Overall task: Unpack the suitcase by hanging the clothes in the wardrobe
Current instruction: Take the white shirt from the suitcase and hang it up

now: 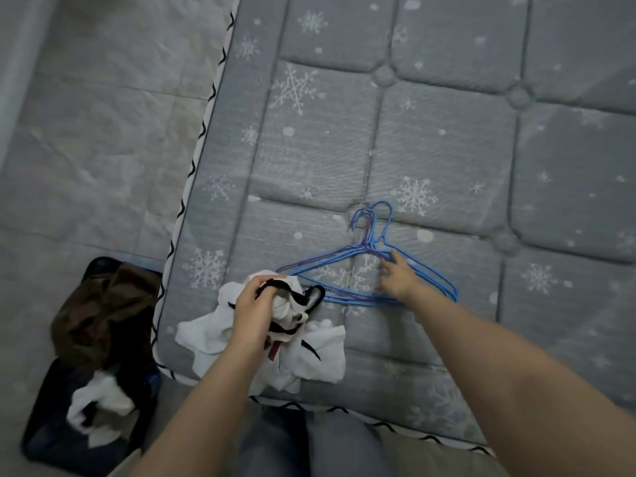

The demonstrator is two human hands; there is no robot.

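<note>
the left hand (253,304) is gripping a bunched white garment (309,342) at the mattress (447,139) edge. the right hand (397,275) is reaching with loose, spread fingers onto the blue hangers (347,258), touching them, gripping nothing. the suitcase (44,438) is lying open on the floor beside the bed.

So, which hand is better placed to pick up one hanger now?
The right hand: its fingers already touch the blue wire hangers lying on the mattress. The left hand is busy gripping the white garment.

Bare forearms, no sleeves; grey-blue jeans (309,445) on legs.
</note>
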